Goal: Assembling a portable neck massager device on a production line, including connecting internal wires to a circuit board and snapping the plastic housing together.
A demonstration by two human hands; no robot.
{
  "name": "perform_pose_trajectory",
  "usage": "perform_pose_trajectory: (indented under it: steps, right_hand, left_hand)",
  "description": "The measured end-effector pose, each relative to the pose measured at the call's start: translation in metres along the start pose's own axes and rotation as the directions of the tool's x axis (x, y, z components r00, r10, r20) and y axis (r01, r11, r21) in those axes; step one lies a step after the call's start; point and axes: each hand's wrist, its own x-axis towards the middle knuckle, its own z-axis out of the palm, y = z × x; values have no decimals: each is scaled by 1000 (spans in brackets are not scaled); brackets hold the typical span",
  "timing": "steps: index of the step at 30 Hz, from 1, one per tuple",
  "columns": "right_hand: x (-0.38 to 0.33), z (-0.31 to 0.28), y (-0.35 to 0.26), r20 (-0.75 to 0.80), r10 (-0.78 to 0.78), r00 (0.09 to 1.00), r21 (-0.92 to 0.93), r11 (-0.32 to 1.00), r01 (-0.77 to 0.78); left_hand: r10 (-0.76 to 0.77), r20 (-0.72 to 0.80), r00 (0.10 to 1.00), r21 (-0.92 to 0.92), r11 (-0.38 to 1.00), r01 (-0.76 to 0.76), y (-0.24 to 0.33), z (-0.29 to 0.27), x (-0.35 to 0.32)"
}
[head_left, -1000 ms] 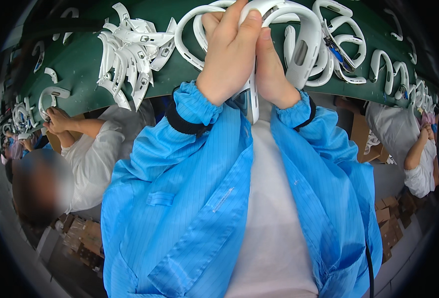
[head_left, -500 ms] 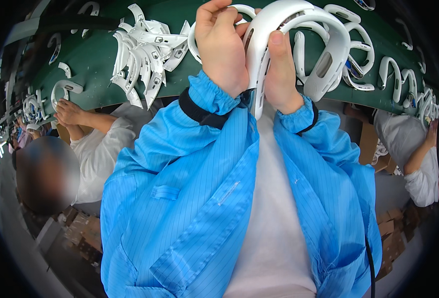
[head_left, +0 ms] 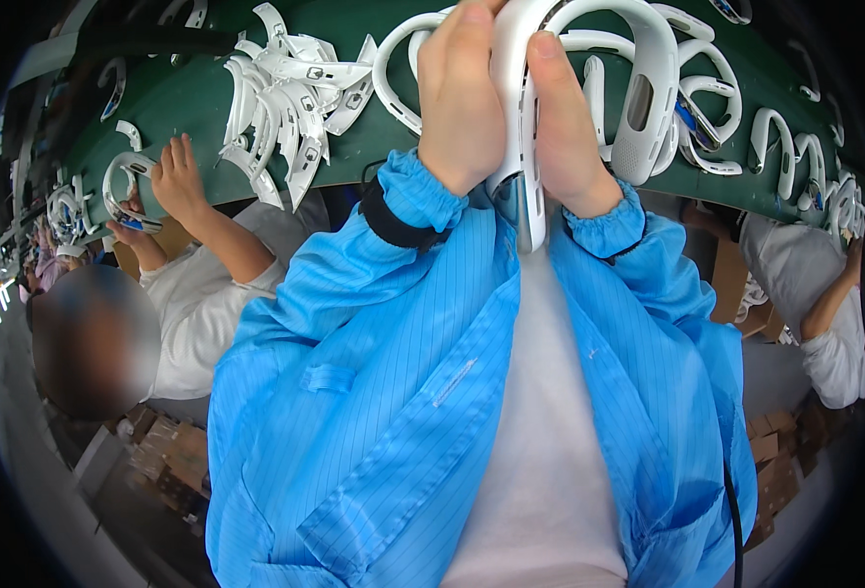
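A white, U-shaped neck fan with slotted edges is held up between my two hands at the top centre, one arm of it pointing down toward my chest. My left hand presses against its left side, fingers stretched upward along the shell; the fingertips reach the picture's top edge. On the inner side of the same arm, my right hand grips with its thumb along the seam, while its other fingers are mostly hidden behind. A dark bluish inner part shows at the fan's lower tip.
Loose white curved shell pieces lie heaped on the green table to the left. More neck fans rest at the right. A co-worker's hand is raised at the left; another's white sleeve shows far right. Cardboard boxes stand below.
My left fingers, earlier raised and curled, now lie straighter along the neck fan. Both hands and the fan have shifted slightly right. The left co-worker has lifted one hand.
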Motion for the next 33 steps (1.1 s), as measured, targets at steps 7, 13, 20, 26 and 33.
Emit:
perform_pose_trajectory:
  steps: [7, 13, 20, 26, 33]
  right_hand:
    - [-3, 1, -4, 31, -77, 997, -148, 986, 81]
    - [2, 16, 4, -147, -185, 972, -198, 968, 155]
    - [16, -5, 9, -49, -174, 984, -269, 951, 155]
    - [12, -1, -4, -69, 4, 998, -129, 992, -13]
    - [13, -8, -14, 37, 79, 996, -134, 988, -73]
  left_hand:
    - [-252, 9, 968, -314, 918, 242, 16, 15, 3]
    - [-62, 71, 996, -5, 998, 62, -10, 4, 10]
    - [250, 22, 968, 406, 882, -238, -23, 5, 13]
    - [272, 28, 962, 451, 855, -255, -32, 1, 8]
    - [-65, -15, 998, -81, 995, 63, -15, 4, 6]
